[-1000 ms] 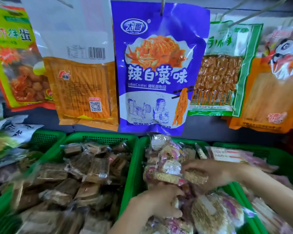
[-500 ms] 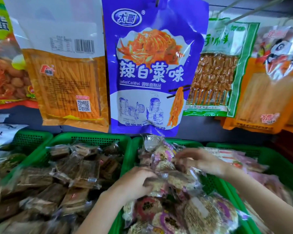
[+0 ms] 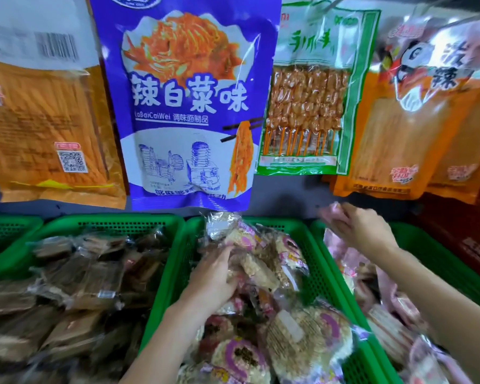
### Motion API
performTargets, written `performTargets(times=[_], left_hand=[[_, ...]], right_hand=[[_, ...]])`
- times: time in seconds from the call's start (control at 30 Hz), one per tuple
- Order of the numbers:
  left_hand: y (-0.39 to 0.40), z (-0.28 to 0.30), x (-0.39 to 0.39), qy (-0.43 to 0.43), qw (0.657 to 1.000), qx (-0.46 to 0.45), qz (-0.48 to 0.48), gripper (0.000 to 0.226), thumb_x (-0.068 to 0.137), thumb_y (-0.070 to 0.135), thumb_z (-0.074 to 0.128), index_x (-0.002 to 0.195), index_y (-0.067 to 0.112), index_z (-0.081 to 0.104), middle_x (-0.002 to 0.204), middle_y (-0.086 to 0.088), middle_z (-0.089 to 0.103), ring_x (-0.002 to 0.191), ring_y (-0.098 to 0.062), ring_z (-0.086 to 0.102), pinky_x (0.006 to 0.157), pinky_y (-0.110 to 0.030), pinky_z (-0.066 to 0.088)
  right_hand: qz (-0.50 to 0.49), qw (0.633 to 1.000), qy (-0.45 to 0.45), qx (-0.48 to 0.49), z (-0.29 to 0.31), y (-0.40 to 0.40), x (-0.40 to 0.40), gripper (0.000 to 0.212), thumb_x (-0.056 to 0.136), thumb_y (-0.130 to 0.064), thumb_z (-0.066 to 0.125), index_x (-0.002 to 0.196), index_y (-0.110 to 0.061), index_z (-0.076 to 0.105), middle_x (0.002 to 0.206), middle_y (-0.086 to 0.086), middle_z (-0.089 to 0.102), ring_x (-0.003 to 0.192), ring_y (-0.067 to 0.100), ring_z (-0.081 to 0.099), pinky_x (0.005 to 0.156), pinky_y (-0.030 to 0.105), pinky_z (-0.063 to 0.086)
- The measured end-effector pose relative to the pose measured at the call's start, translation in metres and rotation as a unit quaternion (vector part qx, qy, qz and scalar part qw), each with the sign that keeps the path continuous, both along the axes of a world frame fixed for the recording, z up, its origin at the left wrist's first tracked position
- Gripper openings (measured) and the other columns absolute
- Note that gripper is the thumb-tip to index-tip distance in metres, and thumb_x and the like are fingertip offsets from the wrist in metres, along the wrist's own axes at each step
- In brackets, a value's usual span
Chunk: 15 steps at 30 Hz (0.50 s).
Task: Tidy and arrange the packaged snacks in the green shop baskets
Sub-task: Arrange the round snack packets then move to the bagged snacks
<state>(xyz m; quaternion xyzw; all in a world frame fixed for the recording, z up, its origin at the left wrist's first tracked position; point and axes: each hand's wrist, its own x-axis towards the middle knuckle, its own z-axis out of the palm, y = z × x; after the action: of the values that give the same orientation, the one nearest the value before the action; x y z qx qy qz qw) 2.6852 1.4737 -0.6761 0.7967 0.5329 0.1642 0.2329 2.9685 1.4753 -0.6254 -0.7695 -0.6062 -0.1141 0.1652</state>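
Note:
Several green baskets stand side by side. The middle basket holds clear-wrapped round rice-cake snacks with pink and purple labels. My left hand lies in this pile, fingers curled on a wrapped snack. My right hand is raised over the back of the right basket and pinches a small pink packet, blurred by motion. That basket holds pink-wrapped packets.
The basket on the left is full of brown wrapped bars. Another green basket shows at the far left. Large snack bags hang just above the baskets, a purple one at the centre, orange ones beside it.
My right hand has left the middle basket and swung right and up over the right basket, carrying a pink packet. My left hand has stayed in the rice-cake pile. The camera moved closer.

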Motion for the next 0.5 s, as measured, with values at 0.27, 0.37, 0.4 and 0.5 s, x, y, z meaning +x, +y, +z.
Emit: performTargets(times=[0.27, 0.37, 0.4, 0.5], left_hand=[[0.006, 0.004, 0.024, 0.042, 0.996, 0.027, -0.076, 0.032, 0.093, 0.024, 0.046, 0.120, 0.035, 0.059, 0.139, 0.013, 0.045, 0.134, -0.012, 0.035, 0.112, -0.035, 0.027], [0.005, -0.005, 0.019, 0.105, 0.991, -0.057, -0.060, 0.031, 0.095, 0.039, 0.040, 0.123, 0.044, 0.054, 0.137, 0.009, 0.050, 0.125, -0.018, 0.048, 0.104, -0.034, 0.038], [0.005, -0.004, 0.016, 0.109, 0.990, -0.080, -0.047, 0.032, 0.094, 0.047, 0.038, 0.123, 0.047, 0.052, 0.133, 0.007, 0.055, 0.118, -0.019, 0.054, 0.098, -0.032, 0.042], [0.010, 0.002, 0.006, 0.098, 0.988, -0.117, -0.038, 0.088, 0.062, 0.093, 0.021, 0.128, 0.044, 0.050, 0.129, 0.006, 0.058, 0.111, -0.018, 0.057, 0.096, -0.031, 0.046]], right_hand=[[-0.012, 0.975, -0.015, -0.220, 0.013, -0.040, 0.062, 0.065, 0.084, -0.039, 0.063, 0.139, -0.014, 0.037, 0.130, 0.012, 0.050, 0.118, 0.030, 0.051, 0.094, 0.033, 0.044], [0.104, 0.977, 0.056, -0.179, 0.008, -0.021, 0.029, 0.056, 0.086, -0.029, 0.063, 0.135, -0.011, 0.043, 0.131, 0.011, 0.050, 0.118, 0.026, 0.051, 0.096, 0.027, 0.037], [0.142, 0.972, 0.058, -0.176, 0.005, -0.010, 0.012, 0.052, 0.087, -0.028, 0.061, 0.134, -0.011, 0.045, 0.133, 0.010, 0.050, 0.120, 0.024, 0.050, 0.096, 0.026, 0.035], [0.215, 0.954, 0.068, -0.197, -0.009, 0.031, -0.041, 0.052, 0.089, -0.029, 0.060, 0.135, -0.011, 0.044, 0.139, 0.007, 0.048, 0.126, 0.023, 0.046, 0.100, 0.025, 0.032]])
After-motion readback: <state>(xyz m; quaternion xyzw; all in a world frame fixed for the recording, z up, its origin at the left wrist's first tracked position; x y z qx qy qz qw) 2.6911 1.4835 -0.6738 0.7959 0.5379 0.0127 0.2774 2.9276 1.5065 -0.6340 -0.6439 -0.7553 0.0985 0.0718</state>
